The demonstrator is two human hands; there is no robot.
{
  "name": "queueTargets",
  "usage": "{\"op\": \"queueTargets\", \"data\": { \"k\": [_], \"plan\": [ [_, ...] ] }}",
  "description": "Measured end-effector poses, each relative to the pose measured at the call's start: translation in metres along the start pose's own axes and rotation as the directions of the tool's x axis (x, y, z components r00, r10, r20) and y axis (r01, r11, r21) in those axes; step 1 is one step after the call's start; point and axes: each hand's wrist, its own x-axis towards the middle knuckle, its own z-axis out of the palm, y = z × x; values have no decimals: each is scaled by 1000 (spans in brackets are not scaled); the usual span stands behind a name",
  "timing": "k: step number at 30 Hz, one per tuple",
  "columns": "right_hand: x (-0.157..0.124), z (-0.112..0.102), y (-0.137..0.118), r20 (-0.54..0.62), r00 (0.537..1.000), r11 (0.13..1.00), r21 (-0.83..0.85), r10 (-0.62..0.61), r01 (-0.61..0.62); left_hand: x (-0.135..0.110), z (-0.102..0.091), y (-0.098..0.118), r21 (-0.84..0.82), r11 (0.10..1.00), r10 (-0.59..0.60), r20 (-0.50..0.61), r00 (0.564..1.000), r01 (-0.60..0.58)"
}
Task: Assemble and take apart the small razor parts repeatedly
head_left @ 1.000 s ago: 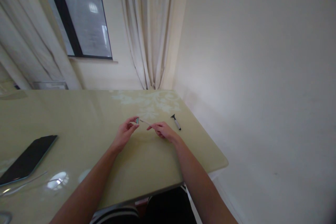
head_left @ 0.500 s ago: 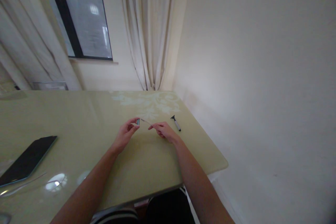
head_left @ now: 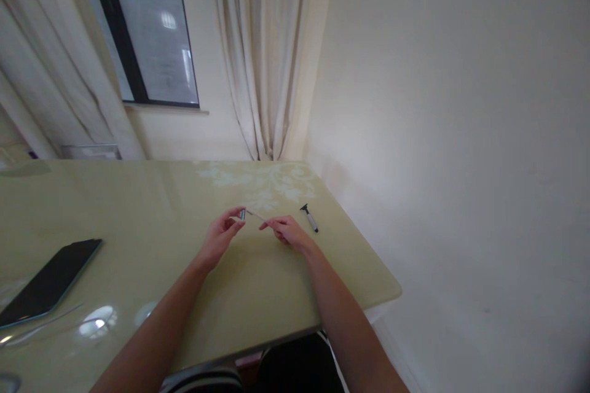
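My left hand [head_left: 220,237] pinches a small rectangular piece, which looks like a razor blade cartridge [head_left: 242,214], upright between thumb and fingers. From the right, my right hand [head_left: 286,229] grips a thin pale stick [head_left: 257,216], perhaps a small brush. Its darker tip points at the cartridge; whether they touch I cannot tell. A razor [head_left: 310,218] with a grey and black handle lies on the table just right of my right hand, its head pointing away from me.
The glossy pale table [head_left: 258,295] ends at a wall [head_left: 437,135] on the right. A dark flat panel [head_left: 48,279] lies at the left, near a thin clear strip [head_left: 43,324]. Curtains [head_left: 260,55] and a window [head_left: 152,31] are behind the table.
Both hands keep their holds almost unmoved. The stick's tip shifts very slightly near the cartridge, and the whole view drifts a little.
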Motion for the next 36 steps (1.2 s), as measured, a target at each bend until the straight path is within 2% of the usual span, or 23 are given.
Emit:
{"op": "queueTargets", "data": {
  "k": [2, 6, 10, 11, 14, 15, 19, 23, 27, 31, 34, 36],
  "plan": [
    [0, 0, 0, -22, 1000, 1000, 12, -7, 7, -1, 0, 2, -2, 1000, -1, -4, 1000, 1],
    [0, 2, -1, 88, 996, 999, 53, 0, -5, -1, 2, 5, 19, 1000, -9, 5, 1000, 9],
    [0, 2, -2, -40, 999, 1000, -3, -17, 17, -2, 3, 6, 30, 1000, -4, 4, 1000, 4],
    [-1, 2, -2, -35, 999, 1000, 6, -17, 18, -2, 3, 7, 30, 1000, -3, 2, 1000, 3],
    [-2, 2, -4, 80, 997, 999, 53, -5, 1, -2, 3, 8, 17, 1000, -5, -6, 1000, 5],
    [-2, 2, -4, 91, 996, 998, 58, -8, 2, -3, 3, 8, 11, 1000, -7, -7, 1000, 7],
    [-2, 2, -4, 10, 999, 998, 46, -38, 37, -4, 3, 8, 7, 1000, -14, 2, 1000, 14],
    [0, 4, -3, 103, 995, 999, 48, -15, 10, -3, 3, 7, -8, 1000, -7, 4, 1000, 7],
    [-1, 6, -5, -10, 999, 998, 27, -49, 49, -3, 3, 7, -14, 1000, -7, -5, 1000, 7],
    [-2, 6, -5, 110, 994, 999, 49, -13, 8, -3, 3, 7, -32, 999, -11, -13, 1000, 11],
    [-1, 5, -5, -2, 1000, 999, 31, -28, 28, -3, 2, 6, -39, 999, -19, -7, 1000, 19],
    [-1, 4, -5, -12, 1000, 998, 48, -29, 29, -2, 2, 6, -43, 999, -21, -9, 1000, 21]
  ]
}}
